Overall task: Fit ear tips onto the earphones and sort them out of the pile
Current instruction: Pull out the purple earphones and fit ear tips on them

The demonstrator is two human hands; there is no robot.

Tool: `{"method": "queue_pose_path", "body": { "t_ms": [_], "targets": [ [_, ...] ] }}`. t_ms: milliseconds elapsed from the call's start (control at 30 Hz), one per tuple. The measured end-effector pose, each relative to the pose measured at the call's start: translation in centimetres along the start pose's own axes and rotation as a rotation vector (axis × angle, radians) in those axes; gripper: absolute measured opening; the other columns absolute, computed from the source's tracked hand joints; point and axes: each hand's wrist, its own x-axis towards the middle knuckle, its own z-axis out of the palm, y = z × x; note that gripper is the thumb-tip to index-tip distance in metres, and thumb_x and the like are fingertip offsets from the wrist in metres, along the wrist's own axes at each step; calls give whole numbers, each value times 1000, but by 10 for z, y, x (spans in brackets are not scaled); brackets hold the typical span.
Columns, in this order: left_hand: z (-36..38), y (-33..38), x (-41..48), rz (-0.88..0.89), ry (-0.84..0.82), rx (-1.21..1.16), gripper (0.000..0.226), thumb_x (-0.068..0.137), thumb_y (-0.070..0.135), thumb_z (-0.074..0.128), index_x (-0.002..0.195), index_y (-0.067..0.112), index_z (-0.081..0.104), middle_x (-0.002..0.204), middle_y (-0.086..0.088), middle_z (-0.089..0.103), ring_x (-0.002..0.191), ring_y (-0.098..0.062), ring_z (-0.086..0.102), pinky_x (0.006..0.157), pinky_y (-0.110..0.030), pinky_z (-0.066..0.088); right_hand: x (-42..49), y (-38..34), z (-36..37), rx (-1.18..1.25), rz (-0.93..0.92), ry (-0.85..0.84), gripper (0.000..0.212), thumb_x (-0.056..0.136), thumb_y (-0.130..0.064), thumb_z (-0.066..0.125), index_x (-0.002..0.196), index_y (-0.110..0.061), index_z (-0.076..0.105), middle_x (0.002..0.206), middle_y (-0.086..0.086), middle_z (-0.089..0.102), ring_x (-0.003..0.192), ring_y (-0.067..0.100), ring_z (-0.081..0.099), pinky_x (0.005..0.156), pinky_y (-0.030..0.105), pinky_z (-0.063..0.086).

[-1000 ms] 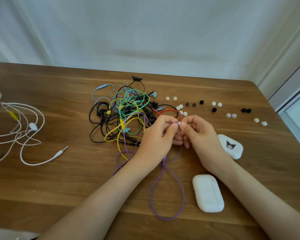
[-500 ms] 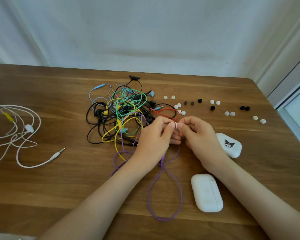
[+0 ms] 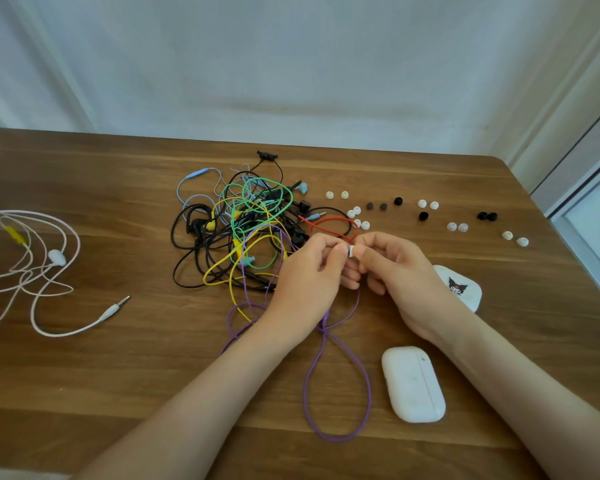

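Pinching the purple wired earphone (image 3: 333,439), our left hand (image 3: 309,275) steadies; right hand (image 3: 399,271) fingers clamp a white silicone ear tip (image 3: 351,251) newly covering it.

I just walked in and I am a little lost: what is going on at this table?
A person seems to be fitting a white ear tip onto the purple earphone. The left hand pinches the earphone's end, the right hand pinches the tip against it, just in front of the tangled pile. Loose tips lie in a row on the right; a white earphone set lies apart on the left.
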Motion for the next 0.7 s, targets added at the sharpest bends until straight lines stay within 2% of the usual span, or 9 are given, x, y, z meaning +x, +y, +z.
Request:
{"method": "queue_pose_path", "body": {
  "t_ms": [100, 200, 267, 333, 433, 567, 700],
  "targets": [
    [1, -2, 1, 59, 56, 105, 14, 98, 14, 48, 92, 11, 60, 68, 2, 68, 59, -10, 67, 69, -25, 55, -1, -1, 8, 4, -16, 76, 14, 96, -7, 52, 83, -8, 59, 60, -5, 53, 51, 1, 46, 46, 11, 36],
    [4, -5, -1, 199, 124, 268, 12, 98, 16, 49, 90, 14, 57, 67, 6, 67, 60, -4, 66, 64, -10, 47, -3, -2, 13, 25, -36, 117, 16, 96, -6, 52, 82, -8, 59, 53, -10, 55, 46, -2, 48, 46, 8, 36],
    [5, -7, -2, 283, 163, 335, 11, 96, 21, 46, 91, 15, 55, 68, 7, 66, 65, -3, 66, 61, -6, 42, -5, -4, 15, 60, -41, 125, 16, 96, -5, 50, 83, -5, 59, 49, -11, 56, 43, -3, 48, 45, 7, 36],
    [5, -8, -3, 319, 173, 353, 17, 93, 25, 43, 93, 14, 56, 70, 4, 67, 65, -6, 66, 62, -12, 44, -7, -6, 15, 89, -49, 116, 17, 97, -3, 49, 83, -4, 58, 48, -11, 56, 43, -2, 49, 44, 7, 36],
    [5, -10, -2, 276, 136, 286, 21, 94, 28, 43, 97, 14, 58, 72, 2, 70, 64, -6, 67, 69, -24, 52, -8, -8, 14, 83, -50, 101, 19, 98, -5, 48, 81, -5, 58, 49, -10, 53, 43, -1, 46, 45, 10, 36],
    [4, -10, 0, 176, 74, 100, 11, 98, 16, 48, 97, 16, 60, 76, -4, 72, 68, -13, 71, 73, -39, 58, -4, -4, 12, -29, -46, 112, 17, 98, -13, 50, 84, -11, 60, 55, -8, 51, 46, 3, 39, 46, 17, 33],
    [4, -6, 1, 79, 41, -73, 15, 99, 8, 47, 106, 12, 59, 85, -9, 71, 75, -21, 71, 76, -40, 59, -3, -3, 13, -31, -51, 150, 14, 98, -11, 50, 91, -5, 61, 55, -9, 54, 43, 0, 42, 44, 12, 35]
  ]
}}
